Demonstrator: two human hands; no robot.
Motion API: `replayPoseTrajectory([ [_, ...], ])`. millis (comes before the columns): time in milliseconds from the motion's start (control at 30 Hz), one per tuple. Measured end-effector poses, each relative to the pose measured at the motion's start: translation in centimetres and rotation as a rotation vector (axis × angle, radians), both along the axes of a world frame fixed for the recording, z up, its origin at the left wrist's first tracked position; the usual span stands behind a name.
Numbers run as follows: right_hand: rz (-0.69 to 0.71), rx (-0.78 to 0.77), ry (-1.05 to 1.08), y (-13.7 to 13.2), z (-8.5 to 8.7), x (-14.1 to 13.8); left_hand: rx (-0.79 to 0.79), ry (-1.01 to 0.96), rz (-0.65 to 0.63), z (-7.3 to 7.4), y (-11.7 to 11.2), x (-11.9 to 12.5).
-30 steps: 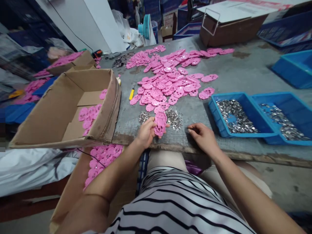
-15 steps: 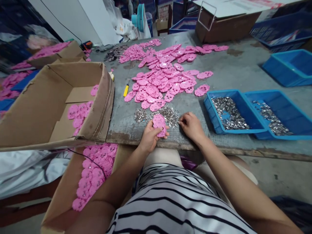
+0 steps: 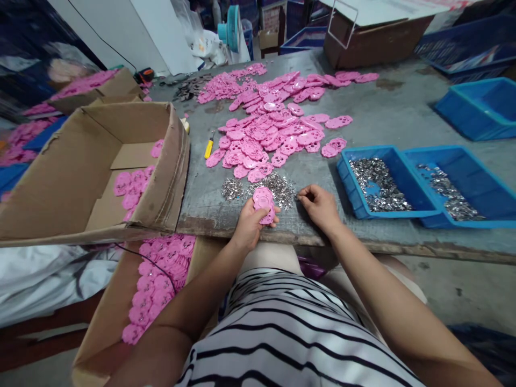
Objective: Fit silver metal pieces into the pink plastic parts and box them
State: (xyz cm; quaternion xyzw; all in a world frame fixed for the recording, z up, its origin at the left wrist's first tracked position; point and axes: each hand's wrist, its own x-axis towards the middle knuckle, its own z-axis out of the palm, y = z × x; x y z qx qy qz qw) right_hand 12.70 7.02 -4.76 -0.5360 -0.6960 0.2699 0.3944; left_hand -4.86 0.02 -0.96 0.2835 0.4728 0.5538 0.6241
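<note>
My left hand (image 3: 249, 221) grips a pink plastic plate (image 3: 263, 200) with a scalloped edge and small holes, the thumb pressed on its face. It is held just above the table's front edge. To its right, my right hand (image 3: 319, 205) rests low over the table with thumb and index finger pinched together; what is between them, if anything, is too small to make out. Small shiny metal pieces (image 3: 280, 185) lie in a loose heap beyond the held plate, and a smaller heap (image 3: 233, 189) sits to the left. Behind them spreads a large pile of pink plates (image 3: 262, 134).
Two blue trays (image 3: 365, 214) with metal pieces stand at the right. A yellow-handled screwdriver (image 3: 209, 146) lies left of the pile. An open cardboard box (image 3: 52, 161) with several pink plates is at the left; another box (image 3: 97, 322) below is full of them. A person's legs show at lower left.
My right hand has shifted very slightly right, away from the metal pieces, still pinched. My left hand keeps the pink plate in nearly the same place.
</note>
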Motion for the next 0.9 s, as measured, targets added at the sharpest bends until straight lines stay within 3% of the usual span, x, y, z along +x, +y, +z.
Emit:
replayPoseTrajectory([
  [200, -0.118, 0.064, -0.140, -0.1, 0.1, 0.0, 0.046, 0.014, 0.031, -0.1, 0.0, 0.9],
  [467, 0.009, 0.136, -0.420, -0.2, -0.1, -0.2, 0.075, 0.065, 0.023, -0.8, -0.2, 1.0],
  [700, -0.003, 0.199, -0.307, 0.0, -0.6, -0.1, 0.054, 0.112, 0.030, -0.4, 0.1, 1.5],
  [900, -0.012, 0.148, -0.218, 0.1, -0.6, 0.1, 0.062, 0.129, 0.031, -0.7, 0.1, 1.7],
])
